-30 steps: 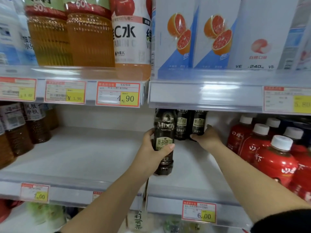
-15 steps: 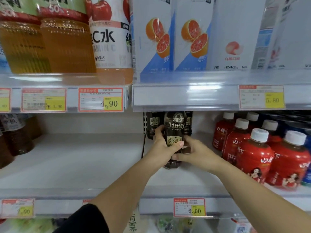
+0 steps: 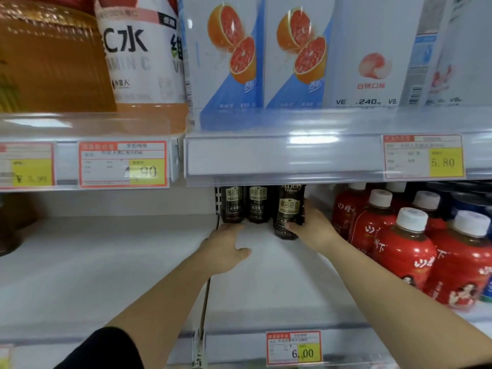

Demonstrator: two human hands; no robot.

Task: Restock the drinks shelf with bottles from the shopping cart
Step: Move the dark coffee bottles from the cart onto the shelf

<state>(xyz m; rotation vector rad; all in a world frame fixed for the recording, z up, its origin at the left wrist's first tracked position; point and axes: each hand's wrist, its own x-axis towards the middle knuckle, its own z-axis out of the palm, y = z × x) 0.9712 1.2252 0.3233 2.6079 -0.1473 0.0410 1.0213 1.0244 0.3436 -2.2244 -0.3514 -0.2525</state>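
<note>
Coffee bottle (image 3: 288,206) gripped by right hand (image 3: 315,229); left hand (image 3: 226,249) flat on shelf (image 3: 106,262)

We see glossy dark plastic coffee bottles (image 3: 288,211) on a smooth matt white shelf (image 3: 119,262), shiny red plastic bottles (image 3: 404,251), paper price tags (image 3: 294,348) behind clear glossy plastic strips (image 3: 279,158), and smooth printed cartons (image 3: 226,57).

Just right of my right fingers (image 3: 292,227) stand red bottles (image 3: 404,251) with white caps, crowded together. Above those fingers, two grapefruit cartons (image 3: 231,57) sit side by side, with a peach carton (image 3: 372,67) to their right and a vitamin C bottle (image 3: 141,57) and an amber juice bottle (image 3: 50,65) to their left. A 6.00 price tag (image 3: 294,348) hangs below, nearer me. A 5.80 tag (image 3: 423,157) hangs up and to the right.
</note>
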